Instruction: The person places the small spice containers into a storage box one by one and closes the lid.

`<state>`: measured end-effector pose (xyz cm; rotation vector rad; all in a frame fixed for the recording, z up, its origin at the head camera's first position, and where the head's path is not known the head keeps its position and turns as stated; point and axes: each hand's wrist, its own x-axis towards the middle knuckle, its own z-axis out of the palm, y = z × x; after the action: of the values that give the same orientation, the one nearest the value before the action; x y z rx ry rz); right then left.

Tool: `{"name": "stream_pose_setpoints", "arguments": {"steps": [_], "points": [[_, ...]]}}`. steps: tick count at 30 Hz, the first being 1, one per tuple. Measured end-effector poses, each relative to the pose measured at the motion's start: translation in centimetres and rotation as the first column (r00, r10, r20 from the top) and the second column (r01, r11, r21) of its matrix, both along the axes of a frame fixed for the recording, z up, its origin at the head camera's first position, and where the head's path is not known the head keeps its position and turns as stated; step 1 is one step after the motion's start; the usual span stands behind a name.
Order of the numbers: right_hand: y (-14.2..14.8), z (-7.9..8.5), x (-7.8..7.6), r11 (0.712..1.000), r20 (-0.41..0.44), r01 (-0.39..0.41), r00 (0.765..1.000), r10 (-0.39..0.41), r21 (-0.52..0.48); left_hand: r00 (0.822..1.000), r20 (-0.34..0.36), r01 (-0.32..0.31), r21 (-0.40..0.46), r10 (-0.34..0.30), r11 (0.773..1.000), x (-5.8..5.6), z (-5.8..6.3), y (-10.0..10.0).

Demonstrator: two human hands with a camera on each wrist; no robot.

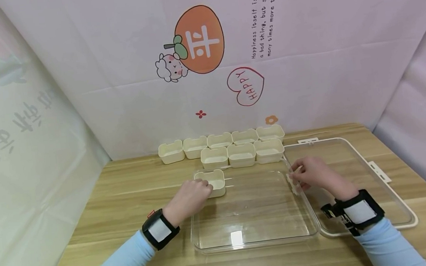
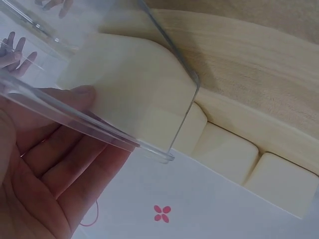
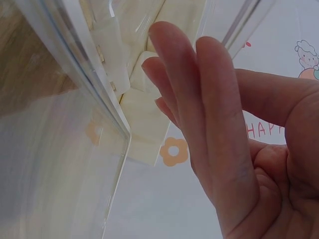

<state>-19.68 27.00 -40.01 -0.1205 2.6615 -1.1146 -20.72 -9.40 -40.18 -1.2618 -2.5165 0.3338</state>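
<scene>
Hands (image 1: 192, 197) at clear box (image 1: 258, 213), left holding cup (image 1: 218, 187)

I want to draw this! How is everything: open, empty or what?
Clear box: open.
Lid: off, lying beside the clear box.
Bin in clear box: upright, seems empty.
Left hand: pinching that bin.
Eight other bins: upright, empty.
Right hand: fingers relaxed, at the clear box's right edge.

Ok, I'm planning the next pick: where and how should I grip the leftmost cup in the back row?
I'd pinch the leftmost cup by its front wall at the rim, coming from the front and above: it stands upright with an open top, no cup blocks its front, and a neighbouring cup crowds its right.
</scene>
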Motion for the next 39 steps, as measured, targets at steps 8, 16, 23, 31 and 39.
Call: {"name": "stream_pose_setpoints", "arguments": {"steps": [8, 16, 23, 31, 39], "points": [[0.1, -0.1, 0.1, 1.0, -0.004, -0.012, 1.0, 0.012, -0.014, 1.0, -0.001, -0.001, 0.007, 0.001, 1.0, -0.1, 0.3, 0.0], [0.2, -0.2, 0.1, 1.0, -0.005, -0.012, 1.0, 0.012, -0.004, 1.0, 0.007, 0.027, 0.127, -0.029, 0.991, -1.2, 1.3, 0.1], [0.4, -0.3, 0.0, 1.0, -0.001, -0.013, 1.0, 0.013, -0.006, 0.999, -0.018, 0.033, 0.22, -0.03, 0.975, -2.6, 1.9, 0.3], [0.2, -0.2, -0.1, 1.0, 0.004, -0.014, 1.0, 0.014, -0.007, 0.995, -0.085, 0.063, 0.229, -0.045, 0.971, -4.1, 2.2, 0.7], [0.1, -0.2, 0.1, 1.0, 0.0, -0.01, 1.0, 0.01, -0.005, 0.995, -0.087, 0.059, 0.217, -0.041, 0.974, -5.4, 2.6, 0.9]]}}
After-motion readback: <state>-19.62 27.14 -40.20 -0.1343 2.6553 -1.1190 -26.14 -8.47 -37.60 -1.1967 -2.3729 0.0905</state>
